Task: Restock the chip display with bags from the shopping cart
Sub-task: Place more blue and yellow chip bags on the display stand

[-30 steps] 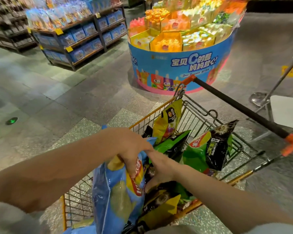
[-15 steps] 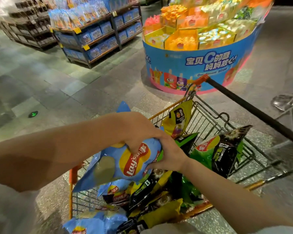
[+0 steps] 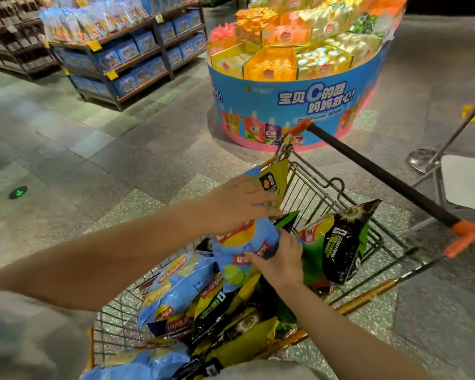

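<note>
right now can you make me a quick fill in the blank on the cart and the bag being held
1. Both hands hold a ____ chip bag above the shopping cart.
2. The right hand grips that bag's ____ end.
3. The cart's handle is black with ____ ends.
4. The left hand lies on the bag's ____ end.

Missing words: blue; lower; orange; upper

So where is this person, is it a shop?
Most likely a supermarket. A wire shopping cart is full of chip bags, a round blue display stand holds bright snack packs, and shelves of boxed goods with yellow price tags line the tiled floor behind.
</note>
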Tool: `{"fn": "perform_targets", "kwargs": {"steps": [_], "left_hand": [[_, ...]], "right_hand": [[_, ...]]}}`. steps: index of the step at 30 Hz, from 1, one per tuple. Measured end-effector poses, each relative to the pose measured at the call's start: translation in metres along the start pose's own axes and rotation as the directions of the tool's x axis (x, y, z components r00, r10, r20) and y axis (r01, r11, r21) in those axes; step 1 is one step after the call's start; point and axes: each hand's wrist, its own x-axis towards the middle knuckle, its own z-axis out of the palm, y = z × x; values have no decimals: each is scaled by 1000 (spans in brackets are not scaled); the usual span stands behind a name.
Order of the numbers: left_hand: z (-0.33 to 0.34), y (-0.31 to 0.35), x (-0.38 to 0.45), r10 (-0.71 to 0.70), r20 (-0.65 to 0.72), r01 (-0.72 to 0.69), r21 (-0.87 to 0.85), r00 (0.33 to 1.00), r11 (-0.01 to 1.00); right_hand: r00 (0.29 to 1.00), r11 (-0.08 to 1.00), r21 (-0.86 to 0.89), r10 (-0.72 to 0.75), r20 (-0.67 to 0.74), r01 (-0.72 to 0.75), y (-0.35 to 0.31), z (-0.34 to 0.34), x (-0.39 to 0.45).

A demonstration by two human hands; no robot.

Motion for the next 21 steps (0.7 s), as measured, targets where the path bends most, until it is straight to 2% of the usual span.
{"fn": "perform_targets", "kwargs": {"steps": [2,3,4,5,6,7,8,9,10,12,13,14,15,17,18,19,20,21], "left_hand": [[-2,8,-5,-242,-116,229,-114,963,967],[2,19,-14,-421,-137,392,-201,897,898],[7,34,-27,-597,-137,540,-305,790,785],[16,48,-44,-773,-91,680,-420,628,602],[25,61,-58,-910,23,787,-511,415,346],[35,74,-71,-958,195,821,-567,211,65],[41,85,-78,-912,405,821,-539,58,-187],[50,96,-81,-824,566,812,-479,-4,-333],[56,106,-81,-735,678,792,-452,6,-410],[65,118,-72,-645,760,687,-512,82,-516],[69,121,-68,-621,778,648,-521,93,-556],[67,122,-58,-620,782,643,-509,67,-572],[67,122,-49,-645,761,679,-511,72,-527],[67,118,-28,-697,705,720,-550,129,-424],[66,113,-18,-741,661,665,-606,116,-436],[64,112,-12,-751,659,593,-625,51,-508],[61,115,-7,-743,666,577,-635,70,-514],[56,118,-9,-771,633,684,-595,74,-422]], "right_hand": [[995,995,57,81,-60,-77,3,1,4],[993,994,57,102,-65,-98,2,0,5],[991,992,58,116,-61,-112,2,1,6],[990,990,67,130,-48,-127,0,1,7],[989,986,84,147,-33,-144,-1,1,7],[987,982,104,160,-27,-157,-2,1,7],[986,980,118,167,-27,-162,-2,1,8],[985,979,121,170,-24,-166,-2,1,9],[985,978,118,173,-16,-170,-2,2,9],[983,977,108,184,21,-185,-2,1,10],[982,977,103,185,36,-188,-3,-1,11],[983,979,94,179,49,-183,-3,-2,12],[983,980,85,174,62,-179,-4,-5,13],[981,983,73,163,100,-171,-4,-6,15],[982,986,64,148,120,-157,-2,-6,16],[983,990,54,125,136,-133,-2,-6,17],[985,994,55,90,146,-99,0,-6,19],[987,996,65,50,155,-61,1,-7,20]]}}
